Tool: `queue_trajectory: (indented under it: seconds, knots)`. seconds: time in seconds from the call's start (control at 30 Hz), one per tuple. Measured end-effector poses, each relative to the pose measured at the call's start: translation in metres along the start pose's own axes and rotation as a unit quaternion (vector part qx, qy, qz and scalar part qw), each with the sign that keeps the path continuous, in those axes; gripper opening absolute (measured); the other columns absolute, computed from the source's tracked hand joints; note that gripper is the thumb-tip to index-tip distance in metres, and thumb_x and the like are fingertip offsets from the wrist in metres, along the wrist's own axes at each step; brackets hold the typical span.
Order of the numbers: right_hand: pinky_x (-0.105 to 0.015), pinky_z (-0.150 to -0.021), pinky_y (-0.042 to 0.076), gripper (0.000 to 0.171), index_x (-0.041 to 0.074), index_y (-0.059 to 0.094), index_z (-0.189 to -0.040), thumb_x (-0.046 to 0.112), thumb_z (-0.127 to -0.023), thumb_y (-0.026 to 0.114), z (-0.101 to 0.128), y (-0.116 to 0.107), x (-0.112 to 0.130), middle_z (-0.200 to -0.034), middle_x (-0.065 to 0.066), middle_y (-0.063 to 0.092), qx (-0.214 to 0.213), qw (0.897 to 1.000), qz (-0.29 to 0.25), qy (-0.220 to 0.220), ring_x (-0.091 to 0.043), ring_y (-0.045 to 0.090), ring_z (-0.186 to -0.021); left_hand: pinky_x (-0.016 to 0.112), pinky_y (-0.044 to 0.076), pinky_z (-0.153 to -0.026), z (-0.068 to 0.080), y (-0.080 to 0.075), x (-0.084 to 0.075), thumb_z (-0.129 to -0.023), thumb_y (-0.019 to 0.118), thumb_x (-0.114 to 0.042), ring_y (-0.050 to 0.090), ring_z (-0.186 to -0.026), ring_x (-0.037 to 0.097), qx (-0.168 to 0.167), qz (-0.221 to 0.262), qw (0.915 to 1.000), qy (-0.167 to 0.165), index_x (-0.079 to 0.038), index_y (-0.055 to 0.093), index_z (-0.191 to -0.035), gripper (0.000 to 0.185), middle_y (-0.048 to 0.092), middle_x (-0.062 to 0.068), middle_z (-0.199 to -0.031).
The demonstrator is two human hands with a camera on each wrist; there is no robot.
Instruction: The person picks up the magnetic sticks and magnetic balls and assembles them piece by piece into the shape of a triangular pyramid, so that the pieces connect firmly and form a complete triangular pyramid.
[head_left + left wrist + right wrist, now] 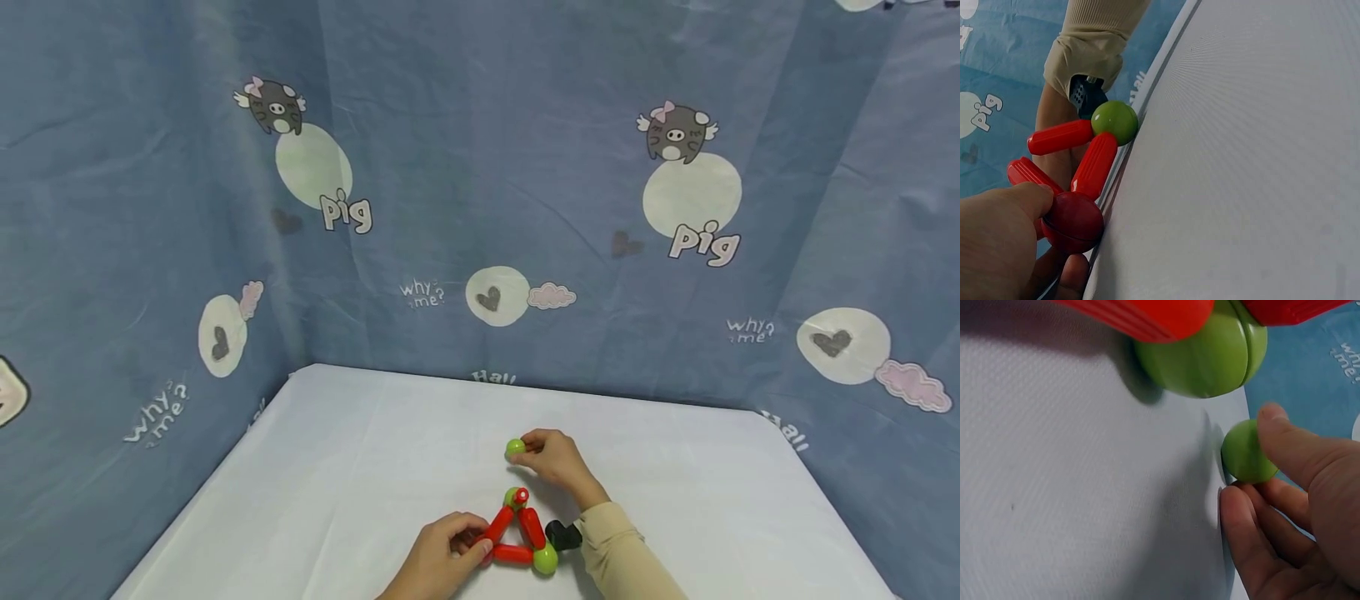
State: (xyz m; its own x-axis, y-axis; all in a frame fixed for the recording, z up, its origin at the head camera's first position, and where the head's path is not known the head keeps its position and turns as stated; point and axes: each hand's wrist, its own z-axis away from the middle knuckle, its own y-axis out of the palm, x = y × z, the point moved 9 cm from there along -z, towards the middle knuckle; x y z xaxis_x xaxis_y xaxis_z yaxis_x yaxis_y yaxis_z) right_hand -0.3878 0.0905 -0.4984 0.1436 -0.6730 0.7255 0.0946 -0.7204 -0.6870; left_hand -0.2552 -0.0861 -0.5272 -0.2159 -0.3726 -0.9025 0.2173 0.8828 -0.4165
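A triangle of red rods [513, 554] and balls lies toward the table's front. My left hand [442, 550] pinches the red ball [1074, 222] at its left corner, thumb on top and fingers beneath. One green ball [545, 559] forms the right corner, another [1200, 359] the far corner. From the far corner a further short red rod [521, 496] points up. Beyond the triangle, my right hand [558, 460] holds a loose green ball [1247, 452] between thumb and fingers, low at the table surface.
The white-covered table [390, 450] runs back to a blue printed curtain [480, 167], which also closes off the left side. A dark device [564, 535] sits at the right sleeve cuff, close beside the triangle's right corner.
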Motion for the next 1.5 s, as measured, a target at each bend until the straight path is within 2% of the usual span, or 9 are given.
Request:
queue_trajectory:
  seconds: [0.27, 0.47, 0.67, 0.93, 1.07, 1.3, 1.5]
  knots:
    - [-0.029, -0.072, 0.056, 0.031, 0.005, 0.074, -0.109, 0.024, -0.087, 0.081, 0.0, -0.001, 0.004, -0.096, -0.004, 0.074, 0.007, 1.0, 0.011, -0.009, -0.014, 0.066, -0.084, 0.019, 0.048, -0.067, 0.0, -0.001, -0.002, -0.093, 0.074, -0.024, 0.058, -0.075, 0.001, 0.002, -0.003, 0.9999, -0.012, -0.014, 0.074, -0.109, 0.019, 0.07, -0.004, -0.094]
    - [-0.029, -0.072, 0.056, 0.032, 0.005, 0.074, -0.11, 0.026, -0.086, 0.08, 0.001, 0.0, 0.001, -0.097, -0.005, 0.074, 0.006, 1.0, 0.008, -0.015, -0.015, 0.067, -0.087, 0.019, 0.048, -0.067, 0.001, 0.0, -0.001, -0.093, 0.074, -0.024, 0.058, -0.076, 0.003, 0.007, -0.002, 0.9997, -0.024, -0.014, 0.074, -0.109, 0.019, 0.069, -0.003, -0.095]
    - [-0.029, -0.072, 0.057, 0.035, 0.004, 0.071, -0.109, 0.025, -0.083, 0.081, 0.004, -0.004, -0.006, -0.101, -0.007, 0.075, -0.01, 0.999, -0.03, -0.001, -0.018, 0.069, -0.093, 0.019, 0.048, -0.066, 0.001, 0.001, -0.001, -0.093, 0.074, -0.024, 0.057, -0.075, 0.002, 0.006, -0.002, 0.9998, -0.021, -0.015, 0.074, -0.109, 0.018, 0.069, -0.004, -0.094]
    - [-0.027, -0.069, 0.056, 0.034, 0.003, 0.07, -0.107, 0.022, -0.081, 0.082, 0.011, -0.007, -0.013, -0.098, -0.007, 0.075, -0.019, 0.995, -0.094, -0.007, -0.014, 0.069, -0.088, 0.019, 0.048, -0.067, 0.001, 0.0, -0.003, -0.093, 0.075, -0.024, 0.058, -0.075, 0.001, 0.001, -0.003, 0.9998, -0.017, -0.014, 0.074, -0.109, 0.019, 0.07, -0.003, -0.095]
    - [-0.027, -0.073, 0.057, 0.037, 0.004, 0.07, -0.111, 0.022, -0.082, 0.082, 0.015, -0.008, -0.015, -0.102, -0.008, 0.076, -0.028, 0.993, -0.111, -0.009, -0.015, 0.071, -0.09, 0.019, 0.049, -0.067, 0.001, 0.0, -0.004, -0.093, 0.075, -0.024, 0.058, -0.075, 0.001, 0.002, -0.004, 0.9999, -0.012, -0.014, 0.074, -0.109, 0.019, 0.07, -0.004, -0.094]
    - [-0.033, -0.085, 0.06, 0.036, 0.009, 0.075, -0.119, 0.019, -0.085, 0.082, 0.028, -0.023, -0.005, -0.11, -0.008, 0.078, -0.058, 0.992, -0.111, -0.028, -0.019, 0.074, -0.095, 0.019, 0.05, -0.067, 0.001, -0.002, -0.008, -0.094, 0.074, -0.026, 0.058, -0.074, 0.001, 0.001, -0.002, 1.0, 0.0, -0.014, 0.074, -0.109, 0.019, 0.069, -0.003, -0.093]
    - [-0.032, -0.085, 0.06, 0.035, 0.01, 0.076, -0.118, 0.02, -0.085, 0.083, 0.044, -0.03, 0.0, -0.11, -0.007, 0.078, -0.06, 0.99, -0.123, -0.029, -0.018, 0.075, -0.096, 0.019, 0.05, -0.066, 0.001, 0.0, -0.005, -0.094, 0.074, -0.027, 0.059, -0.074, 0.001, 0.003, -0.004, 1.0, -0.004, -0.014, 0.074, -0.109, 0.019, 0.07, -0.004, -0.093]
